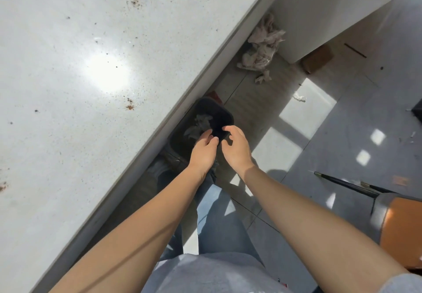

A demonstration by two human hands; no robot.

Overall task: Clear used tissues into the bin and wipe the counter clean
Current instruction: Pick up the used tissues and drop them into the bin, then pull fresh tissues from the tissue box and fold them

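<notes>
A dark, round-cornered bin (205, 121) stood on the floor against the counter's (68, 64) edge, crumpled pale tissues (198, 124) lying inside it. Above the bin, the left hand (204, 150) and right hand (237, 147) hovered loosely spread, holding nothing. The glossy white counter beside the bin bore brown crumbs (130, 105).

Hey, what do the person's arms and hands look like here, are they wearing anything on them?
Both forearms are bare to the edge of the picture: no long sleeves. The left hand and right hand wear no gloves, and no watch, ring or bracelet shows. A light grey sleeve edge appears at the right arm.
</notes>
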